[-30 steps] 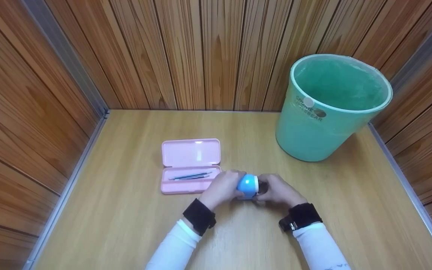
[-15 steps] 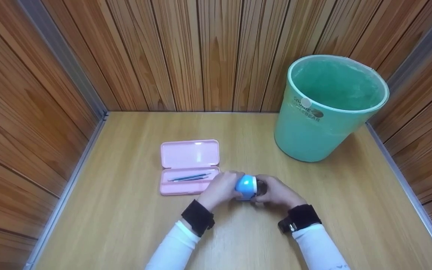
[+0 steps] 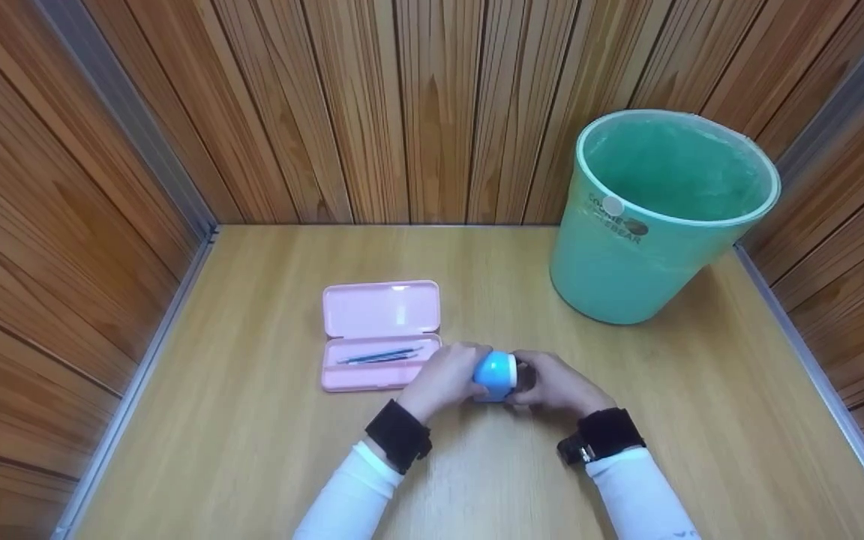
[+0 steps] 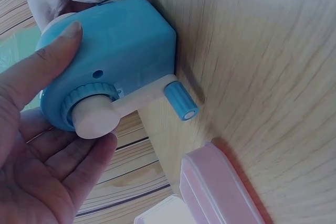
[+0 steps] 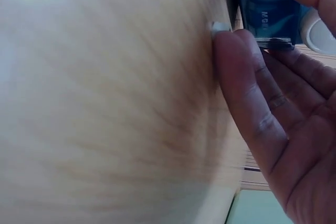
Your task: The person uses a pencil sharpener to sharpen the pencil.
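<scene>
A blue crank pencil sharpener (image 3: 495,375) is between my hands, low over the table. My left hand (image 3: 443,380) grips its body, thumb on one side and fingers beneath, around the crank side. In the left wrist view the pale crank arm and its blue knob (image 4: 181,100) stick out from the sharpener. At the opposite end is my right hand (image 3: 558,384), its thumb and fingers holding the sharpener near a dark translucent drawer (image 5: 270,17). A small white piece (image 5: 220,26) shows at a right fingertip; its kind is unclear. The right palm is partly hidden in the head view.
Left of the hands lies an opened pink pencil case (image 3: 381,375) with a few thin pencils (image 3: 381,355) in it. A tall green bin (image 3: 627,262) stands at the back right. Wooden panels (image 3: 432,112) enclose the table on the back and sides.
Both hands stay on the sharpener with barely any movement; it shifts and tilts very slightly. Pencil case and bin stay in place.
</scene>
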Available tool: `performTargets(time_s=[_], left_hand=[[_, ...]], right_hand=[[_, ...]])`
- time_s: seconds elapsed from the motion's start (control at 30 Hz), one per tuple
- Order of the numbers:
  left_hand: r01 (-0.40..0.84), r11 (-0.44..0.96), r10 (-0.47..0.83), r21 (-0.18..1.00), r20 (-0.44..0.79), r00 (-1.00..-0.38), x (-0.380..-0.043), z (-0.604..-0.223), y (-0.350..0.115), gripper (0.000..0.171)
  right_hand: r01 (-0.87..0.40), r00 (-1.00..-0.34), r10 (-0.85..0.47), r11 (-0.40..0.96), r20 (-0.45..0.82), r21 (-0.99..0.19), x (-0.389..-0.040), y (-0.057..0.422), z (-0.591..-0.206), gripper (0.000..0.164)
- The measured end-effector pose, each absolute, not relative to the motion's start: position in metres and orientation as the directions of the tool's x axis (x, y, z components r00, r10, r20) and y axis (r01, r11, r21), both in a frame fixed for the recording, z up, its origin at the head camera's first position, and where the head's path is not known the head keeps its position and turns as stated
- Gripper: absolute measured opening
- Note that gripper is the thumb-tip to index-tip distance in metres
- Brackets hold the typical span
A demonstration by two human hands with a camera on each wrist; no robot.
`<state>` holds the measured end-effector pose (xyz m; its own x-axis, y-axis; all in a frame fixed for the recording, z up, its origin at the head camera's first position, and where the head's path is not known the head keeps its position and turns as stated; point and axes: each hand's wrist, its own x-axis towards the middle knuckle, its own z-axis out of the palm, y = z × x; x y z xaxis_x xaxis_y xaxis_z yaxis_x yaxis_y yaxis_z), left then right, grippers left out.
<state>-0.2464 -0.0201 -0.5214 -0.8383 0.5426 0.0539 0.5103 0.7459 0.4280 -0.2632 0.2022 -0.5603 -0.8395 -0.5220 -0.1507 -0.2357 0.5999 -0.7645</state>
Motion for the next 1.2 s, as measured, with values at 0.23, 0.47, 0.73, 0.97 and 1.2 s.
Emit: performTargets(time_s=[0.23, 0.47, 0.73, 0.97, 1.2], left_hand=[[0.487, 0.75, 0.53, 0.447, 0.034, -0.848, -0.245, -0.52, -0.021, 0.044], [0.46, 0.752, 0.516, 0.473, 0.014, -0.857, -0.244, -0.519, -0.023, 0.049], [0.444, 0.748, 0.511, 0.493, 0.0, -0.86, -0.244, -0.519, -0.022, 0.048], [0.468, 0.771, 0.518, 0.432, 0.004, -0.856, -0.246, -0.515, -0.017, 0.045], [0.437, 0.772, 0.508, 0.461, -0.037, -0.86, -0.245, -0.515, -0.014, 0.046]], right_hand=[[-0.201, -0.857, -0.485, 0.622, -0.171, -0.757, -0.261, 0.216, -0.556, 0.055], [-0.141, -0.882, -0.427, 0.643, -0.2, -0.753, -0.253, 0.237, -0.553, 0.057], [-0.059, -0.93, -0.308, 0.665, -0.201, -0.744, -0.245, 0.257, -0.532, 0.064], [-0.281, -0.933, -0.357, 0.658, 0.039, -0.699, -0.245, 0.261, -0.505, 0.062], [-0.45, -0.89, -0.387, 0.66, 0.241, -0.602, -0.244, 0.259, -0.471, 0.066]])
